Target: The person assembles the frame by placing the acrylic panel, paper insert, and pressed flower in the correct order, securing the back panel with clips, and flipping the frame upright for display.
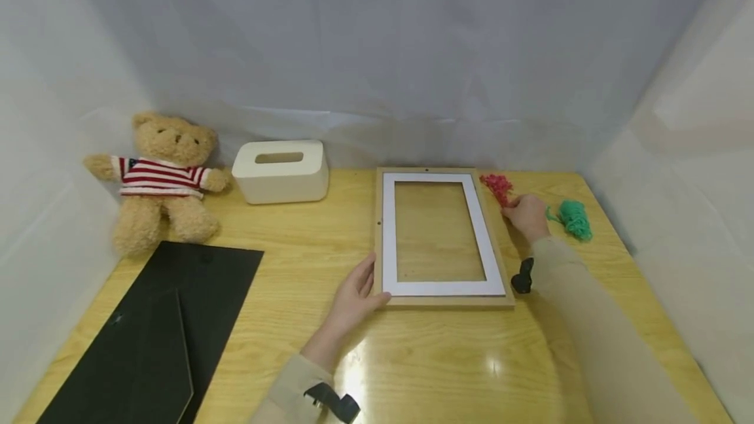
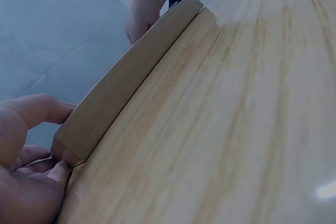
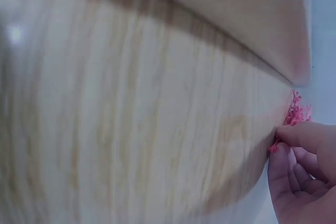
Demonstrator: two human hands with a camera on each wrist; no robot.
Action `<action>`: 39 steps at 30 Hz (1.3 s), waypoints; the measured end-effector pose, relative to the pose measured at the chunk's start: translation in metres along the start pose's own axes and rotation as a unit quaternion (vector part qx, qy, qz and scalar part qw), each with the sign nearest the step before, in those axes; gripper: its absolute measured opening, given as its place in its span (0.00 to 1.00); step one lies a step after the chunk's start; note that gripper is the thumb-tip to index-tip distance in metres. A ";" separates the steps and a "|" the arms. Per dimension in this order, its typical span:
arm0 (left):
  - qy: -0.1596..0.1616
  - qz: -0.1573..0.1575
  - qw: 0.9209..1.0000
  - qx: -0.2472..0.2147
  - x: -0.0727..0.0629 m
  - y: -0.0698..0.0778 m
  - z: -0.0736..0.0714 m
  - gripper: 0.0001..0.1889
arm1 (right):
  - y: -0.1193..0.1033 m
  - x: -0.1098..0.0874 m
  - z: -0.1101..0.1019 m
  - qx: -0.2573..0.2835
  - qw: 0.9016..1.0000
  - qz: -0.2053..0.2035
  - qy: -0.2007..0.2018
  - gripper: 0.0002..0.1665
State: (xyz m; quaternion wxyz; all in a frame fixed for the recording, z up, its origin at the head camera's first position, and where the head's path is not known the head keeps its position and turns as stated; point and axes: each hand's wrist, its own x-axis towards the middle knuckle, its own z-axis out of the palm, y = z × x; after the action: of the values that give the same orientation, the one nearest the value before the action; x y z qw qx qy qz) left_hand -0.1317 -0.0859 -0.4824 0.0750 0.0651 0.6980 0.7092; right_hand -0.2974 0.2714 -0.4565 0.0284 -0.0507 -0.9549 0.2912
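A wooden picture frame (image 1: 440,237) with a white mat lies flat on the table. My left hand (image 1: 353,298) holds its near left corner, thumb on top and fingers along the side; the left wrist view shows that frame corner (image 2: 84,129) between thumb and fingers. My right hand (image 1: 526,214) is at the frame's right side and pinches a red yarn tassel (image 1: 497,186), seen as a pink tuft (image 3: 295,115) at the fingertips in the right wrist view. A green yarn tassel (image 1: 573,218) lies just right of that hand.
A teddy bear (image 1: 159,178) in a striped shirt sits at the back left beside a white tissue box (image 1: 281,170). A black backing board (image 1: 147,339) lies at the front left. White cloth walls enclose the wooden table (image 1: 436,365).
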 end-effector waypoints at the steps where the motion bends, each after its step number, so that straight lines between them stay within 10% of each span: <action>1: 0.000 0.001 1.000 0.000 0.000 0.000 0.000 0.43 | 0.000 -0.001 0.000 0.005 1.000 0.003 0.001 0.15; 20: -0.005 0.004 1.000 0.007 0.002 -0.001 0.002 0.42 | 0.009 -0.022 -0.013 0.103 0.993 0.045 0.045 0.15; 30: -0.003 0.002 1.000 0.013 0.000 -0.002 0.000 0.42 | -0.027 -0.057 -0.015 0.149 0.986 -0.009 0.068 0.13; 39: 0.000 0.005 1.000 0.011 0.000 -0.002 -0.001 0.42 | -0.062 -0.079 0.017 0.177 0.984 -0.016 0.011 0.10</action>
State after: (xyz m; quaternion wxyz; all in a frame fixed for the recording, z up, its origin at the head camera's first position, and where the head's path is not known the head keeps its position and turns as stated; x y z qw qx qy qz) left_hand -0.1319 -0.0866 -0.4847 0.0711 0.0694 0.7053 0.7019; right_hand -0.2249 0.2020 -0.4380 0.0519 -0.0331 -0.8886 0.4546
